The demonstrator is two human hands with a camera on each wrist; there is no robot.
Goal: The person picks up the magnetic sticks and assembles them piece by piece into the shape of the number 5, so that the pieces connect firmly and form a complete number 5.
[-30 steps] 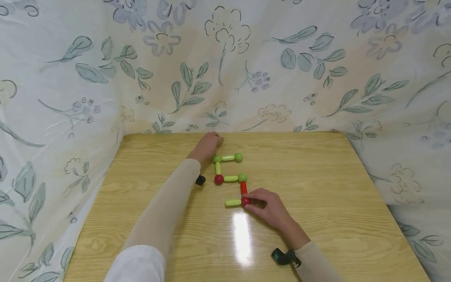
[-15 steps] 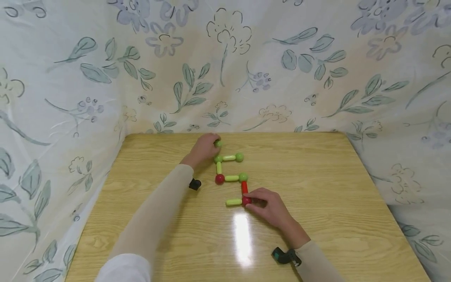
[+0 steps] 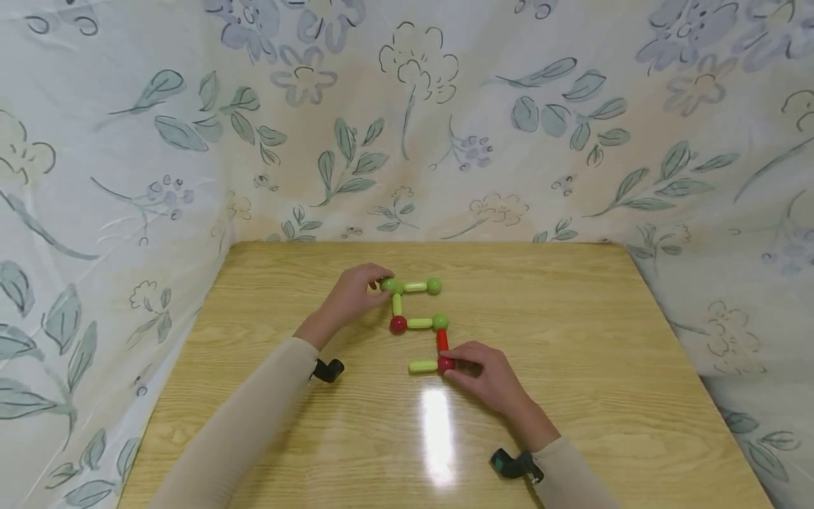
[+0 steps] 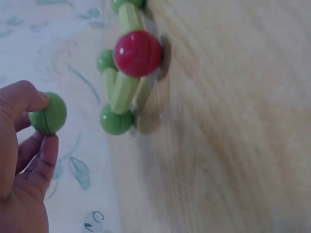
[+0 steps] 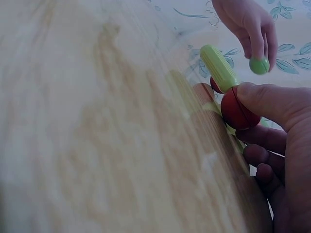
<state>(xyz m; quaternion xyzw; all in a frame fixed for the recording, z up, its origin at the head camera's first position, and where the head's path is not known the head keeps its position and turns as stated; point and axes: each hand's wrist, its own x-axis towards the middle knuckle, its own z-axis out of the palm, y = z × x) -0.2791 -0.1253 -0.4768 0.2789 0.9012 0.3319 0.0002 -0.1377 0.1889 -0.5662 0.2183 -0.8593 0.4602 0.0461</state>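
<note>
A chain of coloured balls and rods lies on the wooden table (image 3: 572, 339). My left hand (image 3: 352, 293) pinches a loose green ball (image 4: 54, 114) between thumb and fingers. In the left wrist view that ball is apart from the chain. At the chain's near end, my right hand (image 3: 488, 373) pinches a red ball (image 5: 238, 109) between thumb and fingers. From this ball a yellow-green rod (image 3: 422, 367) points left and a red rod (image 3: 442, 341) runs away from me. Farther back are another red ball (image 3: 398, 325) and a far green ball (image 3: 434, 285).
A floral cloth (image 3: 407, 141) hangs behind the table and along its sides. Black wrist cameras (image 3: 329, 370) sit on both wrists. Bright light reflects off the tabletop near the chain's front end.
My left hand has come back from the table's far edge toward me, bringing the green ball near the chain's far left corner. The right hand stays at the red ball.
</note>
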